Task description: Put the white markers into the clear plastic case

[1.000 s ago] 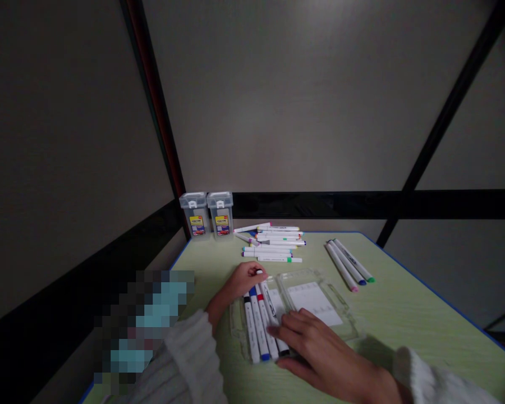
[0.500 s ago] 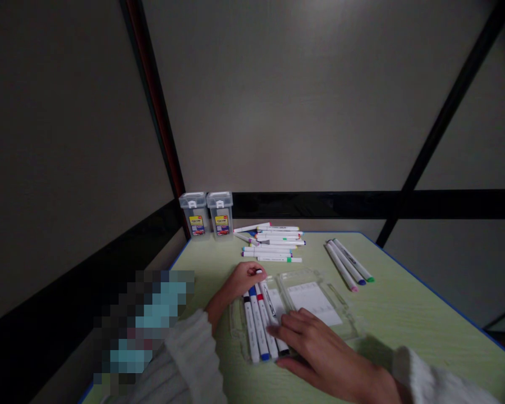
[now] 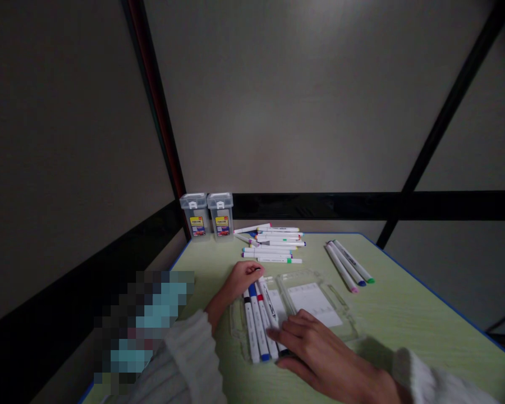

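Note:
A clear hinged plastic case (image 3: 350, 320) lies unfolded on the table, with a white paper insert (image 3: 315, 303) in its right half. Several white markers (image 3: 258, 331) with black, blue and red markings lie side by side in the left half. Beside them, a marker with a black near end (image 3: 270, 304) runs along the row's right side. My left hand (image 3: 246, 276) is closed round its far end. At its near end my right hand (image 3: 309, 342) has index finger and thumb either side of it, partly covering the black tip.
Several loose white markers (image 3: 278, 252) with coloured ends form a pile at the back of the table. Three thicker markers (image 3: 349, 266) lie at the right. Two lidded clear containers (image 3: 198, 216) stand in the back left corner. A blurred-out patch (image 3: 147, 325) covers the left edge.
My left hand has shifted very slightly left with the marker's far end, which sits closer to the row. My right hand has barely moved.

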`<state>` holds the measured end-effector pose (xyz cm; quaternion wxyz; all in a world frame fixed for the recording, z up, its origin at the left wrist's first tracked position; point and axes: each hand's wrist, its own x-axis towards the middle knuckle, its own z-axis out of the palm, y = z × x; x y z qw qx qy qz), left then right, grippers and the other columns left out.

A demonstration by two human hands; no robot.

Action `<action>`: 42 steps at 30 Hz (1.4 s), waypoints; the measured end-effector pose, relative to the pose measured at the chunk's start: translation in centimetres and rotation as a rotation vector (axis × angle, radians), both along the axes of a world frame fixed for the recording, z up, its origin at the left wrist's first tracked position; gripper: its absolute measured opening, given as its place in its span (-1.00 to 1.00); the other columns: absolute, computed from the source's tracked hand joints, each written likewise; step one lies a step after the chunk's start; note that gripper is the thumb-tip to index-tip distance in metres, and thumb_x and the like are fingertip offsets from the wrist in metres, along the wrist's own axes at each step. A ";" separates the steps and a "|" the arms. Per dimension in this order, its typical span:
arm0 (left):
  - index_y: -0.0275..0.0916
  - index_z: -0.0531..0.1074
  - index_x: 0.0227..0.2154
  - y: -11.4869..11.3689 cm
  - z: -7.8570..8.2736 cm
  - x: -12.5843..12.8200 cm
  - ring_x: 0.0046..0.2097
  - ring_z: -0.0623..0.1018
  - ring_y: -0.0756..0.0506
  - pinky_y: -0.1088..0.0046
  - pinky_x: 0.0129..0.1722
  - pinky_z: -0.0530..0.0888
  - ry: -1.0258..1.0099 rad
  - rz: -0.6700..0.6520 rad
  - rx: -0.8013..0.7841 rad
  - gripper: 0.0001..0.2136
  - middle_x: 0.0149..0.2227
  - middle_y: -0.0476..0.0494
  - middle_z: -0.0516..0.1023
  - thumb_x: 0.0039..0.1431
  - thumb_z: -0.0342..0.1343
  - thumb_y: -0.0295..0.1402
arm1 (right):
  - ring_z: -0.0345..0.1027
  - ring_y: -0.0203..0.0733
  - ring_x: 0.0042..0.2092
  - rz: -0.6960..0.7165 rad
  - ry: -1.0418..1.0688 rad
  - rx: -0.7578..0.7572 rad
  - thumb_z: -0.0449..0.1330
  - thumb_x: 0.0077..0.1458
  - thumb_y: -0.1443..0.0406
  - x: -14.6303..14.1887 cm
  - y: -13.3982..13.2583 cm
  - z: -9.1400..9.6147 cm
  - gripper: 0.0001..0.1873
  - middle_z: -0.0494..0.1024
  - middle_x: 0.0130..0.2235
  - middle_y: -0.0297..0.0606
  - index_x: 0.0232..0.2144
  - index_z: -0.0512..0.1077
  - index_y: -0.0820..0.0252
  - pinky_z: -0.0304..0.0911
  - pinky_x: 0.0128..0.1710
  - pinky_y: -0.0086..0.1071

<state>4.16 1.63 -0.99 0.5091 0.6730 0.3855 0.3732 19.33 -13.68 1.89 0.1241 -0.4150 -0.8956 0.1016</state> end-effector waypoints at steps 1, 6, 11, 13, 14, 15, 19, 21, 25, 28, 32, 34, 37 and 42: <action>-0.37 0.42 -0.53 0.1 0.0 0.0 -0.47 0.36 0.04 0.54 -0.43 0.27 -0.012 0.011 -0.003 -0.89 -0.56 -0.02 0.41 -0.18 0.11 -0.42 | 0.26 -0.14 -0.20 -0.001 0.003 0.002 0.01 0.14 0.21 0.0 0.0 0.0 -0.70 0.44 -0.26 -0.24 -0.08 0.29 0.15 0.07 -0.17 -0.25; -0.36 0.41 -0.58 0.5 -0.4 -0.1 -0.47 0.36 0.03 0.52 -0.42 0.27 -0.027 0.041 0.001 -0.87 -0.58 -0.02 0.40 -0.21 0.14 -0.37 | 0.26 -0.16 -0.23 0.008 -0.002 0.004 0.02 0.13 0.25 0.0 0.0 0.0 -0.73 0.43 -0.25 -0.25 -0.10 0.29 0.15 0.08 -0.20 -0.29; -0.36 0.39 -0.61 0.7 -0.8 -0.1 -0.49 0.35 0.03 0.53 -0.46 0.25 -0.020 0.044 -0.002 -0.82 -0.61 -0.01 0.39 -0.25 0.18 -0.31 | 0.26 -0.15 -0.23 0.006 0.006 0.007 0.03 0.13 0.25 -0.1 -0.1 0.1 -0.75 0.42 -0.27 -0.26 -0.12 0.30 0.15 0.07 -0.19 -0.28; -0.35 0.39 -0.61 0.7 -0.7 0.0 -0.50 0.35 0.04 0.54 -0.47 0.24 -0.022 0.050 -0.011 -0.81 -0.61 -0.01 0.39 -0.26 0.19 -0.31 | 0.26 -0.15 -0.23 0.005 0.013 0.014 0.02 0.13 0.25 -0.1 -0.1 0.1 -0.76 0.42 -0.27 -0.27 -0.13 0.30 0.14 0.06 -0.18 -0.27; -0.35 0.38 -0.62 0.7 -0.7 0.0 -0.50 0.34 0.04 0.55 -0.48 0.24 -0.026 0.053 -0.016 -0.80 -0.62 0.00 0.39 -0.27 0.20 -0.30 | 0.26 -0.15 -0.23 0.002 0.012 0.016 0.02 0.13 0.25 -0.1 -0.2 0.1 -0.77 0.42 -0.27 -0.26 -0.14 0.30 0.14 0.05 -0.18 -0.26; -0.35 0.38 -0.62 0.7 -0.7 0.0 -0.51 0.34 0.05 0.55 -0.49 0.23 -0.032 0.054 -0.022 -0.80 -0.62 0.00 0.38 -0.27 0.20 -0.30 | 0.26 -0.15 -0.23 -0.002 0.010 0.019 0.02 0.13 0.26 -0.1 -0.2 0.2 -0.77 0.42 -0.27 -0.26 -0.14 0.31 0.14 0.05 -0.18 -0.26; -0.35 0.36 -0.62 0.5 -0.4 -0.1 -0.55 0.30 0.07 0.56 -0.54 0.20 -0.063 0.056 -0.062 -0.79 -0.65 0.03 0.34 -0.24 0.16 -0.28 | 0.25 -0.13 -0.22 -0.007 0.010 0.030 0.02 0.13 0.26 0.0 -0.2 0.1 -0.76 0.42 -0.26 -0.24 -0.13 0.31 0.15 0.05 -0.17 -0.25; -0.35 0.36 -0.62 0.4 -0.2 -0.2 -0.56 0.29 0.08 0.56 -0.54 0.19 -0.061 0.060 -0.077 -0.79 -0.65 0.04 0.32 -0.22 0.13 -0.27 | 0.25 -0.13 -0.22 -0.002 0.016 0.029 0.01 0.14 0.25 0.0 -0.2 0.2 -0.74 0.42 -0.27 -0.25 -0.11 0.30 0.14 0.05 -0.17 -0.25; -0.35 0.37 -0.63 0.4 -0.2 -0.3 -0.54 0.31 0.06 0.54 -0.51 0.21 -0.043 0.068 -0.077 -0.81 -0.63 0.01 0.34 -0.22 0.11 -0.28 | 0.25 -0.14 -0.22 0.006 0.022 0.028 -0.02 0.16 0.24 0.0 -0.2 0.3 -0.75 0.42 -0.27 -0.25 -0.12 0.30 0.14 0.04 -0.17 -0.26; -0.35 0.37 -0.62 0.6 -0.3 -0.3 -0.51 0.33 0.04 0.53 -0.48 0.23 -0.066 0.070 -0.081 -0.81 -0.60 -0.01 0.37 -0.23 0.12 -0.28 | 0.25 -0.16 -0.23 0.004 0.025 0.028 -0.04 0.17 0.24 0.0 -0.1 0.5 -0.76 0.42 -0.27 -0.25 -0.14 0.31 0.15 0.05 -0.18 -0.27; -0.34 0.37 -0.63 0.8 -0.5 -0.3 -0.51 0.32 0.04 0.52 -0.47 0.23 -0.081 0.065 -0.082 -0.78 -0.61 -0.02 0.35 -0.24 0.12 -0.25 | 0.26 -0.16 -0.24 -0.014 0.025 0.044 -0.04 0.17 0.25 0.0 0.1 0.6 -0.76 0.42 -0.27 -0.25 -0.14 0.31 0.15 0.05 -0.18 -0.26; -0.34 0.37 -0.62 0.8 -0.5 -0.4 -0.52 0.31 0.04 0.53 -0.47 0.23 -0.083 0.068 -0.080 -0.78 -0.61 0.00 0.34 -0.23 0.10 -0.24 | 0.26 -0.17 -0.25 -0.021 0.034 0.064 -0.04 0.17 0.26 0.1 0.1 0.5 -0.76 0.42 -0.28 -0.25 -0.14 0.31 0.16 0.06 -0.18 -0.25; -0.34 0.38 -0.61 0.6 -0.2 -0.4 -0.52 0.31 0.05 0.53 -0.48 0.23 -0.092 0.080 -0.072 -0.80 -0.61 0.01 0.33 -0.22 0.09 -0.25 | 0.27 -0.18 -0.24 -0.024 0.072 0.091 -0.06 0.18 0.29 0.3 0.0 0.4 -0.72 0.43 -0.28 -0.25 -0.07 0.28 0.14 0.06 -0.16 -0.23; -0.34 0.39 -0.61 0.3 0.1 -0.4 -0.53 0.30 0.05 0.53 -0.49 0.24 -0.120 0.112 -0.095 -0.78 -0.63 0.01 0.33 -0.23 0.09 -0.24 | 0.29 -0.18 -0.18 -0.063 0.161 0.158 -0.10 0.20 0.26 0.7 -0.1 -0.1 -0.67 0.44 -0.19 -0.23 0.00 0.22 0.11 0.11 -0.13 -0.24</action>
